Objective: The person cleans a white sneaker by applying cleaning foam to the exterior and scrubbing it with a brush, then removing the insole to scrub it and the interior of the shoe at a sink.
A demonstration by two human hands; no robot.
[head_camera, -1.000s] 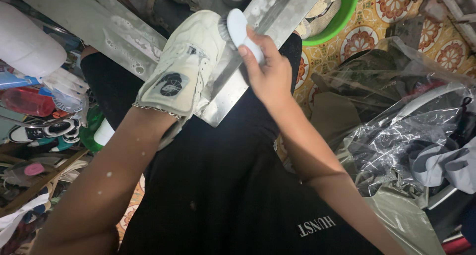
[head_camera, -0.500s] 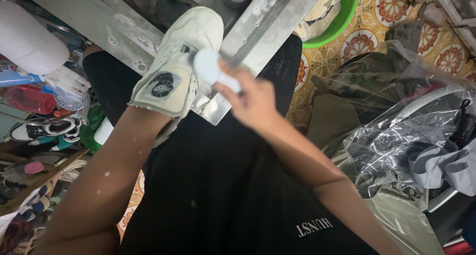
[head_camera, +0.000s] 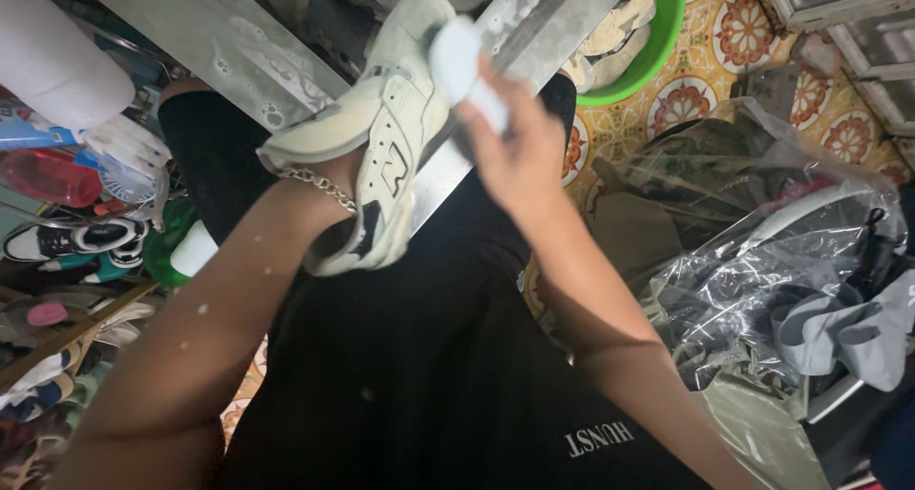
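A cream sneaker (head_camera: 386, 137) with dark side markings is held up over my lap, its side turned toward me and its toe pointing up. My left hand (head_camera: 329, 187) is pushed inside the shoe, so only the wrist with a thin chain bracelet shows. My right hand (head_camera: 522, 156) grips the handle of a white brush (head_camera: 456, 56). The brush head rests against the shoe's upper near the toe. I wear a black shirt and black shorts.
Wet metal rails (head_camera: 210, 42) cross behind the shoe. A green basin (head_camera: 660, 42) holding pale shoes sits on patterned floor tiles (head_camera: 762, 42). A clear plastic bag of clothes (head_camera: 791, 271) lies at the right. More shoes (head_camera: 76, 242) and bottles crowd the left.
The sneaker has been turned from its heel end to its side. The brush swept down to the middle of the shoe, then back up toward the toe.
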